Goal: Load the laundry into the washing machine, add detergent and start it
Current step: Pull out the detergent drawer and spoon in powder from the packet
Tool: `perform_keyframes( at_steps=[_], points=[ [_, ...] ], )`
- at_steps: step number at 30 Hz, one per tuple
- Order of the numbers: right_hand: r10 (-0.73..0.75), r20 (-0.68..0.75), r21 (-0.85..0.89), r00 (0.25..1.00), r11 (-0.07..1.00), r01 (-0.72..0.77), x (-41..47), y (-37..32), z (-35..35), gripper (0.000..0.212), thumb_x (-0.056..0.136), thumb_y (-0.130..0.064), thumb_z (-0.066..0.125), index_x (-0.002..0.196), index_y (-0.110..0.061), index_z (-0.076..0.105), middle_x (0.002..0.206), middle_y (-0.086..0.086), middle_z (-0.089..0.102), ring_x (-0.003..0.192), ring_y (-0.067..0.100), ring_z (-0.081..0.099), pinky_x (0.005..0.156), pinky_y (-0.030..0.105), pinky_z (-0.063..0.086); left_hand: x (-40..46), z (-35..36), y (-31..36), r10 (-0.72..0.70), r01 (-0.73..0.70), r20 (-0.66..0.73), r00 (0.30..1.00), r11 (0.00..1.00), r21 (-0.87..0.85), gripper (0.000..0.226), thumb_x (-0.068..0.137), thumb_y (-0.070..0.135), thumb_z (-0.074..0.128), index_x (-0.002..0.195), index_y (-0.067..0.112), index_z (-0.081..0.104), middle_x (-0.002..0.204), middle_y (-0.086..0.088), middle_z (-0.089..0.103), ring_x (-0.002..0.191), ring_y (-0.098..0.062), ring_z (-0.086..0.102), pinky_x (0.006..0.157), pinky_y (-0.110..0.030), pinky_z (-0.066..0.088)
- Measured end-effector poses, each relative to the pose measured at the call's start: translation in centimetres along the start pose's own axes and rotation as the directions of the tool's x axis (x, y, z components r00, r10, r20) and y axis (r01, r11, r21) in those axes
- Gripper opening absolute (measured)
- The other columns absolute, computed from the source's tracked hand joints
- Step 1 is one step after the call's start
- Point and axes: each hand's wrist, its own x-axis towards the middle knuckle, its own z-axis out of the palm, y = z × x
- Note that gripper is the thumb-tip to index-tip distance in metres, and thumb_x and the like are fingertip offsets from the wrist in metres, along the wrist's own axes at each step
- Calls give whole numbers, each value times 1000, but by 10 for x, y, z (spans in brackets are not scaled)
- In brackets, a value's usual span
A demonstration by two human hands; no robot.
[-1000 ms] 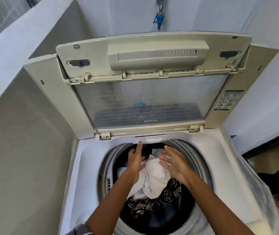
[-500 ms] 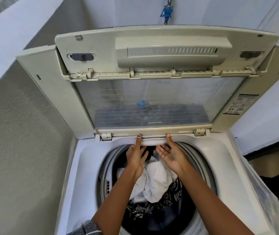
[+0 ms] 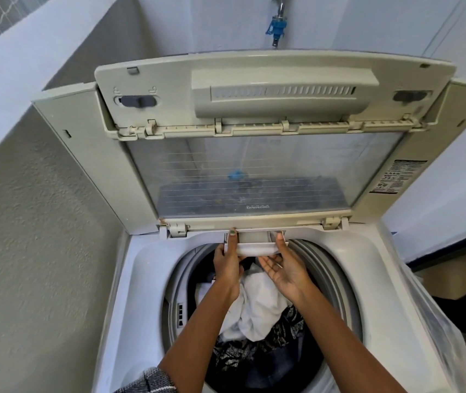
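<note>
Grey textured wall (image 3: 27, 251) left, blue tap (image 3: 276, 28) on white wall (image 3: 368, 24).

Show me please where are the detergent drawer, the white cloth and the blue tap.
detergent drawer (image 3: 255, 249): head view, front face.
white cloth (image 3: 257, 307): head view, middle of the bunched fabric.
blue tap (image 3: 276, 28): head view, blue body.
</note>
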Motion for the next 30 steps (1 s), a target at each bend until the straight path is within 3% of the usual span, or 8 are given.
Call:
perform_keyframes(
  at_steps=[4, 9, 14, 20, 24, 30],
  points=[
    [-19, -25, 0, 1000, 1000, 19, -4, 4, -9, 19, 88, -29, 62, 91, -11, 58, 84, 7, 61, 83, 19, 64, 74, 28, 58, -9, -4, -8, 21, -20, -18, 1000, 997, 73, 38, 92, 48, 51, 103, 13, 57, 73, 1, 56, 62, -8, 52, 50, -17, 45],
    [-14, -31, 2, 999, 1000, 14, -8, 10, -21, 17, 87, -25, 63, 87, -9, 58, 83, 8, 60, 80, 20, 64, 62, 25, 59, -19, -11, -18, 14, -14, 12, 1000, 996, 85, 42, 93, 48, 48, 117, 15, 59, 89, 0, 65, 73, -11, 59, 58, -22, 45],
    [-16, -39, 0, 999, 1000, 16, -10, 14, -25, 18, 86, -23, 64, 85, -7, 56, 79, 10, 59, 78, 22, 63, 64, 26, 60, -25, -14, -14, -1, -4, 51, 999, 996, 85, 41, 94, 47, 47, 121, 17, 56, 101, 0, 67, 81, -11, 64, 64, -22, 48],
    [-59, -40, -25, 997, 998, 58, -11, 14, -25, 16, 88, -19, 63, 84, -6, 55, 78, 9, 60, 80, 24, 63, 69, 29, 59, -26, -16, -10, 2, -11, 81, 997, 993, 116, 39, 95, 44, 46, 123, 18, 54, 98, 4, 67, 82, -8, 64, 54, -15, 49],
    [-58, -31, -39, 998, 998, 57, -9, 14, -26, 16, 88, -19, 63, 89, -5, 55, 84, 11, 63, 84, 26, 64, 71, 30, 59, -24, -17, -10, -1, -12, 105, 994, 992, 126, 41, 95, 45, 45, 124, 18, 53, 99, 4, 67, 86, -10, 65, 64, -20, 46],
    [-29, -29, -94, 999, 995, 26, -6, 13, -29, 28, 86, -23, 65, 103, -5, 53, 92, 12, 65, 86, 25, 66, 71, 29, 59, -23, -22, -10, -12, -4, 103, 995, 988, 155, 41, 96, 40, 46, 130, 17, 49, 99, 4, 65, 84, -9, 63, 64, -19, 48]
  ],
)
